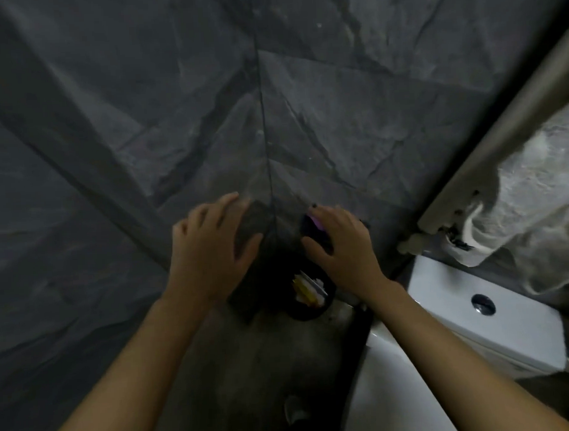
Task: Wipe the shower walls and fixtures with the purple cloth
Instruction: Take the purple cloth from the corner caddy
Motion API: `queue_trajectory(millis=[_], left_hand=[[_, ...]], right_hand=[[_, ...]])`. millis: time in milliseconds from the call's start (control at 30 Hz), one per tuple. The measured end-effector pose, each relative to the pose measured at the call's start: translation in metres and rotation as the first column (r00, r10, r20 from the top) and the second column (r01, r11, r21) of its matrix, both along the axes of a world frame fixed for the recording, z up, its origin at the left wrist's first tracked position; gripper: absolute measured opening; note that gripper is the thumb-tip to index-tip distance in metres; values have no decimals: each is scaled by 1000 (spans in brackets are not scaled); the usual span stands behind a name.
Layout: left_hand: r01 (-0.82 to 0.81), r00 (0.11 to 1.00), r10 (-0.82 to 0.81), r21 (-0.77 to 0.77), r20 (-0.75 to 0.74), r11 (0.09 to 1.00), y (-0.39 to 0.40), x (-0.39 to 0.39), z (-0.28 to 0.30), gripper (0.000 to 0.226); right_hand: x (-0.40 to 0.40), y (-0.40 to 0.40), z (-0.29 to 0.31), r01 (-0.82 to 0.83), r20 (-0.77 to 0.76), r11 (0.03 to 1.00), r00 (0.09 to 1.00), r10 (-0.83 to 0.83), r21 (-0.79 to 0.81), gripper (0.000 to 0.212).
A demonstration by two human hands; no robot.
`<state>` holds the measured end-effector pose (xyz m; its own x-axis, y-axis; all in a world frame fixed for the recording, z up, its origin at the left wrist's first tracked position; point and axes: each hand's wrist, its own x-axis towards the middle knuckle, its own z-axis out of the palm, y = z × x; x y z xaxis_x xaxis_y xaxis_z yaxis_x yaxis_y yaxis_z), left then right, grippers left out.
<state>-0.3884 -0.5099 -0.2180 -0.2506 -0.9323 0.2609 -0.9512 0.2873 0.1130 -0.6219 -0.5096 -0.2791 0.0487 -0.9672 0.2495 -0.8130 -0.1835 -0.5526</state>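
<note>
upper dark wall (304, 85): clear | corner floor: black bin (307, 306) | right: toilet tank (493, 317) blocks

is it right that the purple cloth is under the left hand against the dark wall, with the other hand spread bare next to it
Not quite. The head view shows the purple cloth under the right hand, pressed against the dark wall. It is the left hand that is spread bare beside it.
</note>
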Motion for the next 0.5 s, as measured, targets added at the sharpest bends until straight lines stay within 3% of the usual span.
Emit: queue_trajectory(millis=[267, 500], left_hand=[[-33, 999, 38, 129, -34, 991, -81, -33, -67, 59], [-36, 999, 29, 261, 29, 965, -123, -57, -123, 60]], right_hand=[[-39, -88, -80, 53, -88, 989, 995, -41, 137, 65], [-56, -151, -152, 67, -205, 973, 978, -21, 221, 67]])
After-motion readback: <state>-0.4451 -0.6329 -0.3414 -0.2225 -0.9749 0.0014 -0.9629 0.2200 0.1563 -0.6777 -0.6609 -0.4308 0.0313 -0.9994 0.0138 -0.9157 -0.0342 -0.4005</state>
